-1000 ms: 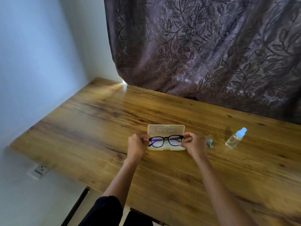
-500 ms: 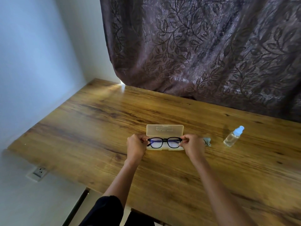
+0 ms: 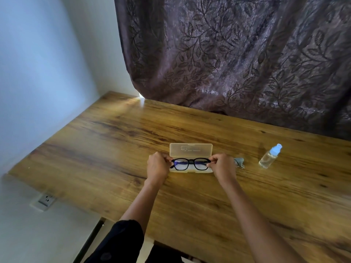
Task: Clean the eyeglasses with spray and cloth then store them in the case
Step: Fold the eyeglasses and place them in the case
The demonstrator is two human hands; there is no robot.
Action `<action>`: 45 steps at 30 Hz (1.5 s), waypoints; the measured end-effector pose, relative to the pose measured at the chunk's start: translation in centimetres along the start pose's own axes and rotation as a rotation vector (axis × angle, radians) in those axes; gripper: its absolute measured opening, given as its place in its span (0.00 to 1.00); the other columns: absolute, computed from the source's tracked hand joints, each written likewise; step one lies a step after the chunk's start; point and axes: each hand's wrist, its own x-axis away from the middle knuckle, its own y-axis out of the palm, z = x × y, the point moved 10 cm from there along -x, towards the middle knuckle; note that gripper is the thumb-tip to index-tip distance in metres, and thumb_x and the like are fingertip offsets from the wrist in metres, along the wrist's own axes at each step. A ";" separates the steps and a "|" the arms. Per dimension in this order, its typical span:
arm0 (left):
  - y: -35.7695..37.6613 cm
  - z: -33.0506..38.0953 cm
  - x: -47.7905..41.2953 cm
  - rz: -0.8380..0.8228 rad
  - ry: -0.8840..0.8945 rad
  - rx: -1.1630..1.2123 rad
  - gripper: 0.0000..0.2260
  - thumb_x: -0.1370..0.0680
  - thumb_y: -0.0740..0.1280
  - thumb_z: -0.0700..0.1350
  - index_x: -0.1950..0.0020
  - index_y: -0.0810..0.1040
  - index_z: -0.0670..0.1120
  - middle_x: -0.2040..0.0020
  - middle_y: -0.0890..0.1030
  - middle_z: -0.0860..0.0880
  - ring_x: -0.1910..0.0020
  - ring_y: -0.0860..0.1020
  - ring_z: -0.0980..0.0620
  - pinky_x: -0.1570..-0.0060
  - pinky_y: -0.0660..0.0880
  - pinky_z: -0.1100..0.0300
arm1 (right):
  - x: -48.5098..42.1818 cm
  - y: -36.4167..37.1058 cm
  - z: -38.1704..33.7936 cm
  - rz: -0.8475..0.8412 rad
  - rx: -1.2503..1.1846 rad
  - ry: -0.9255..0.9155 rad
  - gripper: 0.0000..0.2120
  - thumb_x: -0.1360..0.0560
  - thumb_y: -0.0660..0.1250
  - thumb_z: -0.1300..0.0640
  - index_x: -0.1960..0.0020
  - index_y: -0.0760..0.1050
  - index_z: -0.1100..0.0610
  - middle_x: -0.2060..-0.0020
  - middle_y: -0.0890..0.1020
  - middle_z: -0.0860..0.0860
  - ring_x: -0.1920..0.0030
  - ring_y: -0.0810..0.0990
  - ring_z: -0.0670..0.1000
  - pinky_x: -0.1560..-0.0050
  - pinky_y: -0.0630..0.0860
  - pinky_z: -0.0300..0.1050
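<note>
We see the black-framed eyeglasses held level at the open case, lenses facing us, right over its pale lower tray; whether the frame already rests in the tray we cannot tell. The left hand pinches the left end of the frame, its fingers curled round the hinge corner, and the right hand pinches the opposite end in the same way. The case is translucent, and its lid stands up on the far side, behind the glasses. It sits on a wood-grain tabletop. Just right of the right hand lies a small grey-blue cloth, crumpled and partly hidden by the hand. Farther right, apart from the cloth, a clear spray bottle with a light blue cap stands on the tabletop. A dark leaf-patterned curtain hangs behind the tabletop's far edge, and a wall outlet shows below its left side.
</note>
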 end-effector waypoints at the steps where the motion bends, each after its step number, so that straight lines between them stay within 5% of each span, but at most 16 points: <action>1: 0.0 0.0 0.0 -0.001 -0.003 -0.009 0.06 0.28 0.70 0.36 0.56 0.84 0.46 0.57 0.84 0.50 0.57 0.80 0.53 0.53 0.78 0.56 | 0.0 0.0 0.0 -0.002 0.000 -0.002 0.12 0.32 0.73 0.63 0.49 0.80 0.63 0.54 0.84 0.56 0.56 0.81 0.49 0.55 0.75 0.38; 13: 0.4 -0.9 0.1 -0.045 -0.035 0.131 0.06 0.27 0.68 0.35 0.59 0.81 0.45 0.64 0.82 0.46 0.66 0.81 0.47 0.59 0.81 0.51 | -0.4 0.7 1.3 -0.089 -0.096 0.071 0.09 0.32 0.74 0.62 0.54 0.78 0.58 0.63 0.79 0.49 0.64 0.77 0.46 0.67 0.70 0.34; 19: 0.7 -1.3 0.1 -0.073 -0.077 0.178 0.05 0.27 0.69 0.35 0.59 0.81 0.45 0.63 0.82 0.46 0.67 0.80 0.50 0.59 0.82 0.53 | -0.9 1.4 2.3 -0.147 -0.150 0.179 0.11 0.34 0.75 0.62 0.62 0.73 0.52 0.62 0.81 0.50 0.58 0.82 0.51 0.53 0.80 0.51; 27: 1.0 -1.7 0.0 -0.097 -0.082 0.209 0.05 0.28 0.70 0.34 0.58 0.81 0.43 0.61 0.82 0.47 0.66 0.80 0.51 0.63 0.82 0.57 | -0.8 1.2 2.1 -0.154 -0.080 0.154 0.09 0.33 0.75 0.59 0.58 0.76 0.54 0.67 0.77 0.45 0.69 0.74 0.44 0.67 0.71 0.40; 30: 0.9 -1.7 0.0 -0.095 -0.071 0.220 0.05 0.28 0.70 0.33 0.58 0.81 0.42 0.61 0.82 0.47 0.64 0.81 0.48 0.62 0.82 0.55 | -0.7 1.0 1.8 -0.156 -0.018 0.153 0.09 0.33 0.74 0.58 0.56 0.76 0.53 0.65 0.77 0.45 0.66 0.75 0.45 0.72 0.65 0.39; 39: 1.0 -1.6 0.2 -0.092 -0.053 0.235 0.05 0.27 0.69 0.33 0.58 0.80 0.43 0.61 0.81 0.47 0.65 0.80 0.52 0.65 0.81 0.60 | -0.5 0.9 1.7 -0.123 0.046 0.171 0.10 0.33 0.74 0.57 0.57 0.75 0.51 0.61 0.79 0.46 0.60 0.77 0.47 0.66 0.68 0.39; 45: 1.1 -2.1 0.3 -0.056 -0.069 0.251 0.06 0.26 0.68 0.34 0.58 0.80 0.45 0.61 0.82 0.46 0.67 0.79 0.52 0.60 0.82 0.51 | -0.5 0.8 1.6 -0.081 0.000 0.105 0.09 0.33 0.74 0.58 0.54 0.77 0.54 0.60 0.80 0.48 0.61 0.77 0.47 0.63 0.69 0.40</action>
